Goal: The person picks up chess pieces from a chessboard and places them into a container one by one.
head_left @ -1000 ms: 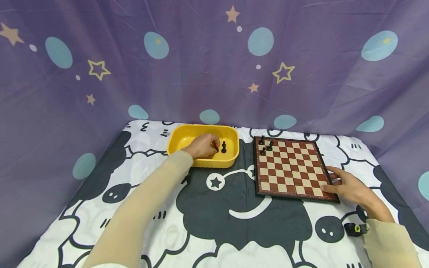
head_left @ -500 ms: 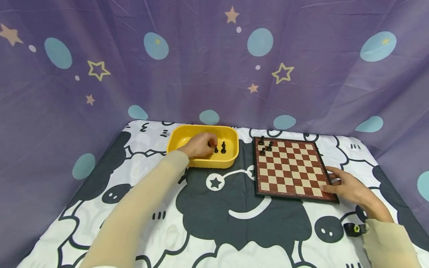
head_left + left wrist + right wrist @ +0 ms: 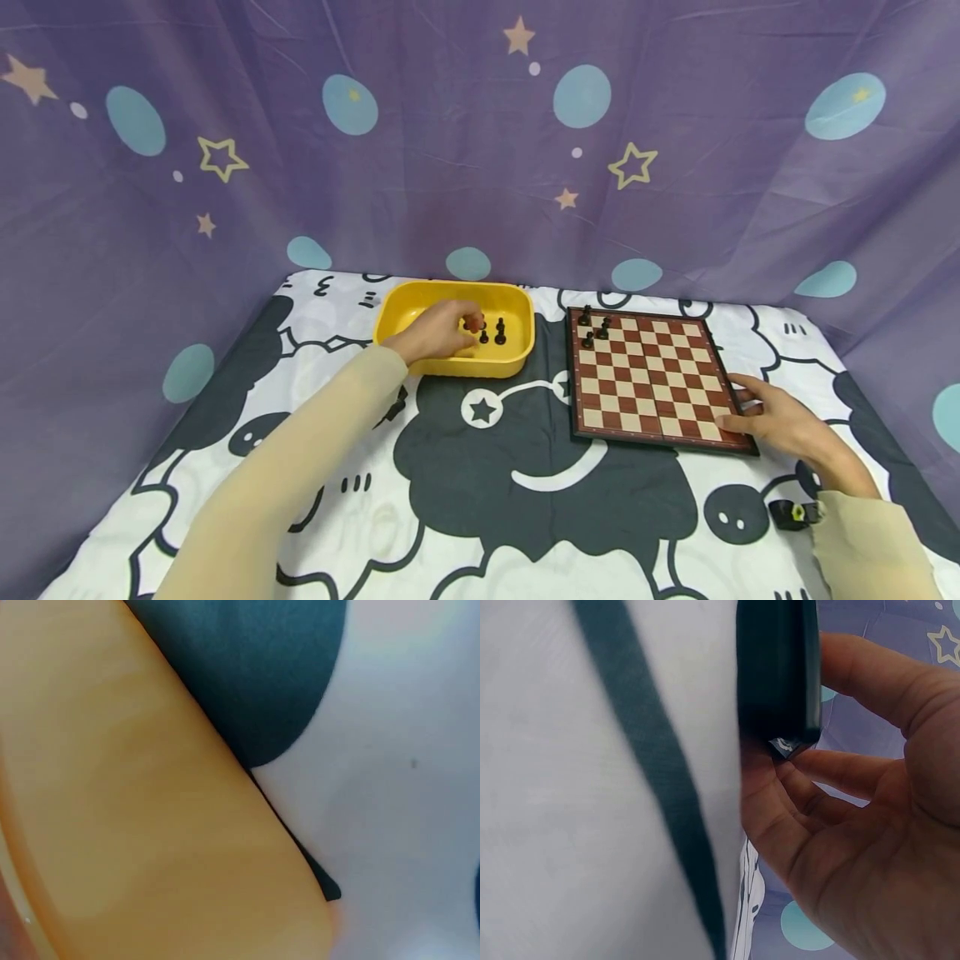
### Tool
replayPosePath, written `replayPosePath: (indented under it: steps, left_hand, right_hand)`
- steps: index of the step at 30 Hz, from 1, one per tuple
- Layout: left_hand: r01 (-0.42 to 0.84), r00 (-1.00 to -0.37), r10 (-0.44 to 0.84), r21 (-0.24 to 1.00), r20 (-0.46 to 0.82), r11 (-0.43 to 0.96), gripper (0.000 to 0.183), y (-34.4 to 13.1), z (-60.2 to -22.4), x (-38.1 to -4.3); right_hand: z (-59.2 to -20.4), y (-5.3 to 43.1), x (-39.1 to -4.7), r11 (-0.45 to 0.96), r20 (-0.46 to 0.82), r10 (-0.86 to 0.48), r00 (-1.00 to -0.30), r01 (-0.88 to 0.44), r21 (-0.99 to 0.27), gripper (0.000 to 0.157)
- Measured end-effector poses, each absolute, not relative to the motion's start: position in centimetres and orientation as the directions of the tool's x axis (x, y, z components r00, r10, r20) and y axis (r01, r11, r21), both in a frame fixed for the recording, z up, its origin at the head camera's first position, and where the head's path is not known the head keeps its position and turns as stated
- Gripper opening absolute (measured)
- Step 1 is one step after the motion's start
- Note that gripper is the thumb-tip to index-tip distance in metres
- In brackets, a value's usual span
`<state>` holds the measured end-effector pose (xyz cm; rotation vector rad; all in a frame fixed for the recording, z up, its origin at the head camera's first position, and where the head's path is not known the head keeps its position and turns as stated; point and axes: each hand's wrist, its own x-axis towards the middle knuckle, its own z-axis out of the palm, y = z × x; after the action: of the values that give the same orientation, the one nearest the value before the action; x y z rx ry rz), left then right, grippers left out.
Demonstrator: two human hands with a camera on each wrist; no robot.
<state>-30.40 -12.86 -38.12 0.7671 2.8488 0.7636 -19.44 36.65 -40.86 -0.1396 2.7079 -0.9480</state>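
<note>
My left hand (image 3: 438,330) reaches into a yellow plastic tray (image 3: 517,354), thumb and fingers spread apart just left of two dark chess pieces (image 3: 500,332) standing inside. Dark bits show between the fingers, and the palm side is hidden. In the left wrist view only the outer wall of the tray (image 3: 165,795) appears. My right hand (image 3: 780,417) holds the right front corner of a brown and cream chessboard (image 3: 645,375). In the right wrist view, the thumb lies over the edge of the board (image 3: 780,675) and the other fingers reach beneath it.
Three black chess pieces (image 3: 588,340) stand at the board's far left corner. A black and white cartoon-print cloth (image 3: 555,517) covers the table. Behind it hangs a purple curtain (image 3: 465,192) with stars and ovals.
My left hand has drawn back slightly to the left, its thumb parting from the fingers, and a small black piece shows beside the taller one. The right hand keeps its hold.
</note>
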Motion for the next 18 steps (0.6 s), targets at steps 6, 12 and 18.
replayPosePath:
  steps: [6, 12, 18]
  left_hand:
    - [0.44, -0.881, 0.467, 0.491, 0.075, 0.752, 0.019, -12.9, -37.7, -29.4]
    - [0.488, -0.861, 0.486, 0.512, 0.151, 0.707, 0.018, -12.2, -37.0, -28.1]
    - [0.541, -0.834, 0.509, 0.504, 0.215, 0.673, 0.012, -11.3, -36.5, -27.0]
  right_hand:
    - [-40.8, 36.7, -19.5, 0.785, -0.224, -0.178, -0.958, -0.001, -0.619, 0.093]
    - [-40.6, 36.8, -19.4, 0.791, -0.227, -0.172, -0.959, 0.002, -0.612, 0.094]
    - [-40.6, 36.5, -19.3, 0.79, -0.233, -0.172, -0.957, 0.008, -0.614, 0.094]
